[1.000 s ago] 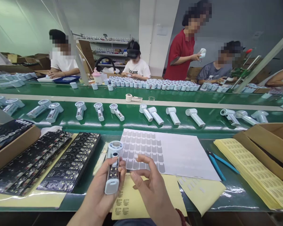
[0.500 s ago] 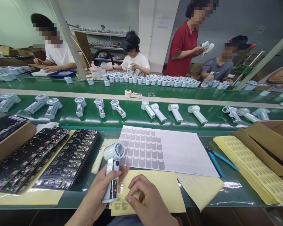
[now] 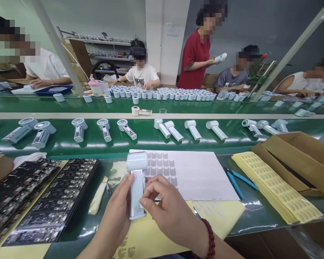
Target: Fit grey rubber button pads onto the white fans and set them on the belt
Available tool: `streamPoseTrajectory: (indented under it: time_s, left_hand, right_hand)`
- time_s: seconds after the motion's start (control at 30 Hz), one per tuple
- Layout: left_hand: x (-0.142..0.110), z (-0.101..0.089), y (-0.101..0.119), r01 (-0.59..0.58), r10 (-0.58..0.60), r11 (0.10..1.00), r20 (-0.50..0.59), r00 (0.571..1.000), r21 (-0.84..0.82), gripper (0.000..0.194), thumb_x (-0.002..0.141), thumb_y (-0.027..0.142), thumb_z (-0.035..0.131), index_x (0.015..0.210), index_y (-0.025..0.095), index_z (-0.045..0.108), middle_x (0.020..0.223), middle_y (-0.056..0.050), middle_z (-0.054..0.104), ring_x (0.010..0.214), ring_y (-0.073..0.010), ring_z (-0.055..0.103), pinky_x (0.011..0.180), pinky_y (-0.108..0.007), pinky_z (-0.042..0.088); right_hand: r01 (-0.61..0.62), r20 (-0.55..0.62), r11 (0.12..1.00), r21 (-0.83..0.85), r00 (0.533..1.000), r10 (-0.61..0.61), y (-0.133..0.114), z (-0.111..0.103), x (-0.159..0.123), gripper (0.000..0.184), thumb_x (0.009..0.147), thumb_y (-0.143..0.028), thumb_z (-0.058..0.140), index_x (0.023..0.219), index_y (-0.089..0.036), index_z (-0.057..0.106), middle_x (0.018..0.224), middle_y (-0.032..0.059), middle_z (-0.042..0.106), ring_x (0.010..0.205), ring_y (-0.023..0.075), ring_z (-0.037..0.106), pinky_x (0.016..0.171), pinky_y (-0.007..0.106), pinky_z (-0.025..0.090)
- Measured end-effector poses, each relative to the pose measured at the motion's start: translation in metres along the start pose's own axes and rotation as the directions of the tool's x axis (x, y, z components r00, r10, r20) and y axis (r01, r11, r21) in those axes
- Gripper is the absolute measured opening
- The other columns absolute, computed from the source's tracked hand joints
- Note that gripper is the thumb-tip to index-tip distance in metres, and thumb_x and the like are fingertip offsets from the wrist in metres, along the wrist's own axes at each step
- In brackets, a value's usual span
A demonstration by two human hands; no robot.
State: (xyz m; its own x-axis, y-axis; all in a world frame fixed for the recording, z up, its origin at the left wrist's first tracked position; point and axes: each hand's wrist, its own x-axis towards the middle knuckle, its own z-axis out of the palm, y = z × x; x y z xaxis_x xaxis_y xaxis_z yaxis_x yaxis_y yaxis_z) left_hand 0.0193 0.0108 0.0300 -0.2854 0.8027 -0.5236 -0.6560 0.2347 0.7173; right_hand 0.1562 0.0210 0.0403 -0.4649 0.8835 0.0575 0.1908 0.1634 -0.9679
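My left hand (image 3: 121, 205) is wrapped round the handle of a light blue handheld fan (image 3: 137, 190), held upright above the bench with its plain side facing me. My right hand (image 3: 167, 205) is closed in a pinch at the right side of the handle, fingertips at its lower part. What the pinch holds, if anything, is hidden. Below both hands lies a yellow sheet with small printed labels (image 3: 151, 237). Behind the fan is a white sheet of grey stickers (image 3: 194, 172).
Stacked black circuit boards (image 3: 51, 201) lie left, beside a taped tool (image 3: 98, 198). Blue-handled pliers (image 3: 236, 185), yellow sticker sheets (image 3: 272, 187) and a cardboard box (image 3: 294, 158) sit right. Several fans (image 3: 193, 129) line the green conveyor (image 3: 62, 140). Co-workers sit and stand beyond.
The fan has been turned from its circuit-board side to its plain side. My right hand has come from beside the fan up to its handle. The view has shifted slightly.
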Motion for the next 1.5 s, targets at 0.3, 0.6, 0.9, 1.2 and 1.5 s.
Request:
streamPoseTrajectory:
  time_s: [0.3, 0.6, 0.9, 1.2, 1.5]
  left_hand:
    - [0.013, 0.026, 0.006, -0.011, 0.011, 0.997, 0.010, 1.000, 0.070, 0.019, 0.088, 0.016, 0.062, 0.104, 0.014, 0.072, 0.084, -0.007, 0.074, 0.075, -0.0196, 0.071, 0.064, -0.027, 0.058]
    - [0.099, 0.093, 0.038, -0.118, 0.071, 0.957, 0.180, 0.981, 0.266, 0.009, 0.080, 0.003, 0.068, 0.088, 0.008, 0.067, 0.088, -0.008, 0.071, 0.074, -0.0142, 0.067, 0.061, -0.023, 0.054]
    - [0.208, 0.148, 0.022, -0.408, 0.431, 0.746, 0.085, 0.898, 0.526, 0.037, 0.090, 0.033, 0.063, 0.124, 0.018, 0.060, 0.126, -0.011, 0.061, 0.106, -0.0247, 0.063, 0.087, -0.047, 0.055]
    - [0.224, 0.126, 0.045, -0.318, 0.688, 0.488, -0.134, 0.713, 0.813, 0.057, 0.087, 0.032, 0.067, 0.140, 0.021, 0.050, 0.156, -0.014, 0.036, 0.138, -0.0368, 0.038, 0.109, -0.063, 0.034]
    - [0.204, 0.112, 0.057, -0.259, 0.499, 0.680, -0.174, 0.849, 0.686, 0.042, 0.088, 0.034, 0.066, 0.127, 0.018, 0.059, 0.135, -0.013, 0.056, 0.118, -0.0290, 0.058, 0.095, -0.050, 0.050]
  right_hand:
    - [0.232, -0.182, 0.941, -0.247, 0.942, -0.281, 0.014, -0.003, 0.013, 0.009, 0.091, -0.017, 0.053, 0.084, -0.021, 0.059, 0.098, 0.0047, 0.056, 0.084, 0.0174, 0.064, 0.064, 0.026, 0.053]
    - [-0.218, -0.321, 0.821, -0.528, 0.946, 0.044, 0.051, -0.069, 0.048, 0.041, 0.097, -0.022, 0.047, 0.137, -0.017, 0.048, 0.129, 0.0161, 0.067, 0.114, 0.0301, 0.066, 0.084, 0.042, 0.055]
    - [-0.244, -0.264, 0.572, -0.783, 0.963, 0.050, 0.084, -0.069, 0.067, 0.053, 0.087, -0.001, 0.050, 0.137, -0.016, 0.056, 0.099, 0.0130, 0.077, 0.097, 0.0274, 0.071, 0.070, 0.033, 0.055]
    - [-0.186, -0.259, 0.553, -0.812, 0.964, -0.056, 0.093, -0.070, 0.067, 0.049, 0.084, 0.003, 0.050, 0.126, -0.020, 0.062, 0.111, 0.0099, 0.073, 0.104, 0.0265, 0.066, 0.068, 0.033, 0.058]
    - [-0.152, -0.340, 0.742, -0.654, 0.934, -0.108, 0.093, -0.069, 0.065, 0.041, 0.085, -0.004, 0.050, 0.118, -0.024, 0.064, 0.090, 0.0038, 0.075, 0.085, 0.0233, 0.070, 0.063, 0.032, 0.054]
